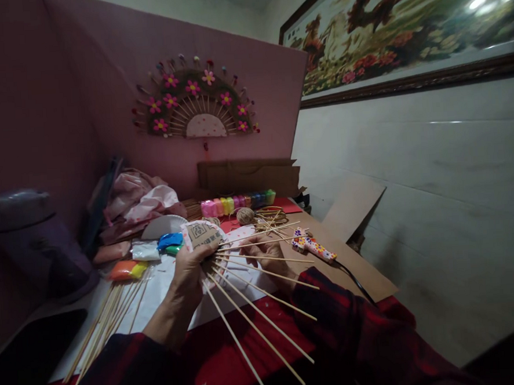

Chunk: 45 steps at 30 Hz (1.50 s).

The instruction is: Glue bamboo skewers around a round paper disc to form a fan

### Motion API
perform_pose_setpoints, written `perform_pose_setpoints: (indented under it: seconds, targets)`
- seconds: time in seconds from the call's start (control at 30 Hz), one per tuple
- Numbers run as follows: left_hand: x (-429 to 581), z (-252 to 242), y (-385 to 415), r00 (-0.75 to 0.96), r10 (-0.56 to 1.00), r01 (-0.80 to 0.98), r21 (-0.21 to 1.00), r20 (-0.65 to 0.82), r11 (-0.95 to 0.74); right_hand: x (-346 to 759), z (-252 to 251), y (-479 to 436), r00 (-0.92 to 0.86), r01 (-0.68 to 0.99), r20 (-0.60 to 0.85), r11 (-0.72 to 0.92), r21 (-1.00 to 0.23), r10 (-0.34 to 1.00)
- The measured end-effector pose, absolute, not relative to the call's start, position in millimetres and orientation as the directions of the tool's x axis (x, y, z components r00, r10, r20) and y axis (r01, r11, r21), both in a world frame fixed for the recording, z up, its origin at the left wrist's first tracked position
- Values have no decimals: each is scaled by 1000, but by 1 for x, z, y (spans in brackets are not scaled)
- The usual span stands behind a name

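My left hand (188,275) grips a half-round piece of cardboard (204,234) from which several thin wooden sticks (259,308) fan out toward me and to the right. My right hand (267,253) lies under the upper sticks with its fingers curled round them. Both hands hover over a white sheet (158,288) on a red-covered table (232,356). A loose bundle of more sticks (106,324) lies on the sheet at the left.
A finished fan with pink flowers (197,103) hangs on the pink wall. Coloured clay packs (235,204), a ball of twine (244,215), a spotted glue gun (312,246), cardboard sheets (353,207), crumpled pink bags (140,202) and a dark phone (27,357) surround the hands.
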<state>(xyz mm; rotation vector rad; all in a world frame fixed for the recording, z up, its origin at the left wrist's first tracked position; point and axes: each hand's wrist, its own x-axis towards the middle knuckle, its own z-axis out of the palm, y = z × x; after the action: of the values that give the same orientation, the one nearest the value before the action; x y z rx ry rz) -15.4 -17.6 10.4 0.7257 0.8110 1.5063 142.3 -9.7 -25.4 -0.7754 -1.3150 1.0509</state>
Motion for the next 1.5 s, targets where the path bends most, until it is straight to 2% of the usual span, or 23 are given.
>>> perform_pose_setpoints:
  seconds: [0.13,0.27,0.5,0.8,1.0,1.27,1.5]
  targets:
    - [-16,12,-18,-84,996,-550,835,-29,-23,144,-24,-9,-52,-146,362,352,-925,931]
    - [-16,15,-18,-90,995,-546,837,-45,-12,144,-25,-6,-72,-169,404,388,-906,912]
    - [-15,12,-16,-89,996,-562,827,-30,-26,145,-25,-6,-83,-112,438,429,-897,895]
    - [-15,12,-19,-54,998,-554,832,-14,-18,145,-30,-6,-71,-271,403,371,-888,912]
    - [-12,12,-20,-58,998,-569,822,-36,-4,147,-30,-4,-90,-398,445,377,-836,891]
    - [-12,-1,-16,21,999,-527,849,-38,43,143,-28,-3,-95,-440,438,357,-824,894]
    - [-9,4,-22,-12,1000,-580,815,-16,6,142,-29,-2,-94,-421,446,370,-828,890]
